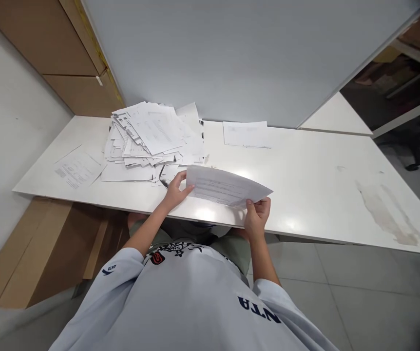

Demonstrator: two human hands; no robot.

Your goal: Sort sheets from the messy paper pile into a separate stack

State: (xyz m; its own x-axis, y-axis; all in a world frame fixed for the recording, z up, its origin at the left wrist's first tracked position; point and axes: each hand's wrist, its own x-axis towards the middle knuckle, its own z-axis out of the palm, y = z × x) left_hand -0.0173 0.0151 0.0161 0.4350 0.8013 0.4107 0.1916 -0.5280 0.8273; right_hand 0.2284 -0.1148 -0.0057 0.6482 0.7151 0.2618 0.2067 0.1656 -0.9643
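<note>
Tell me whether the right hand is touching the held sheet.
Touching. The head view shows the right hand gripping the held sheet near its right end, its thumb over the lower edge.

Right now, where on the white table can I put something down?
Biggest bare patch: between the right hand and the brownish stain. Smaller: between the held sheet and the page beyond it. Crowded: left, around the paper pile.

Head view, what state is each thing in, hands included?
Held sheet: slightly curved, print showing
Left hand: grip closed on sheet's left end
Right hand: grip closed on sheet's right end
Paper pile: uneven, edges sticking out
Leftmost sheet: lying flat
Back sheet: apart from pile
Table: stained at right
</note>
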